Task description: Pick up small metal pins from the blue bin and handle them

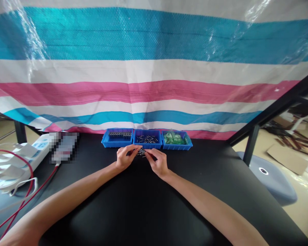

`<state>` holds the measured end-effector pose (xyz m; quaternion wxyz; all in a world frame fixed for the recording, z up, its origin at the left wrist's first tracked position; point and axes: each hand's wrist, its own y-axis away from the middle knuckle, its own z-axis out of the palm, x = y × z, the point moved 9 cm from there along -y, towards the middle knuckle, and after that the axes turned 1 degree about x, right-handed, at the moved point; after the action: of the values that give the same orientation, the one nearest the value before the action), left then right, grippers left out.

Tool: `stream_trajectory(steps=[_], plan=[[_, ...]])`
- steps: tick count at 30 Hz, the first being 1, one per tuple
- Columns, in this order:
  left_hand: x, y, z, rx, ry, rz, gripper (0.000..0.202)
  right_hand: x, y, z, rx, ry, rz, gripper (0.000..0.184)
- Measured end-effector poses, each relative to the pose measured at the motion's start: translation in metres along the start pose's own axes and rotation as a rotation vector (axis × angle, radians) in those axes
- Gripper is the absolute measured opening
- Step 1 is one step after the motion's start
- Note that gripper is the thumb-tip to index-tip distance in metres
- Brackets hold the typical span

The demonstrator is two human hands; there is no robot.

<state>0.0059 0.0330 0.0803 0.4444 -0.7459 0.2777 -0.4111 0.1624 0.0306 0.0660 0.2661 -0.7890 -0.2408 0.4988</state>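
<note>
My left hand (124, 158) is closed in a pinch, its fingertips on a small dark metal part (142, 150). From the other side my right hand (158, 162) pinches at the same part with thumb and forefinger. The part's exact kind is too small to tell. A few thin metal pins (140, 155) show just under the fingertips; whether they lie on the table or hang from the part I cannot tell. Right behind the hands stands a blue bin (147, 146) with loose metal pins (149, 139) scattered in it.
A left blue bin (115, 145) holds rows of dark metal cylinders (120, 134). Green pieces (175, 138) fill the right blue bin (176, 148). On the black table (133, 205) lie a power strip (41, 147) and a red cable (45, 184). A striped sheet (154, 71) hangs behind.
</note>
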Motion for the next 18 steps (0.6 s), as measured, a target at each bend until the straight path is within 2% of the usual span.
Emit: stream_trajectory(steps=[18], plan=[[-0.0054, 0.0013, 0.004, -0.071, 0.018, -0.062, 0.014, 0.0018, 0.0004, 0.0009, 0.0, -0.024, 0.018, 0.016]])
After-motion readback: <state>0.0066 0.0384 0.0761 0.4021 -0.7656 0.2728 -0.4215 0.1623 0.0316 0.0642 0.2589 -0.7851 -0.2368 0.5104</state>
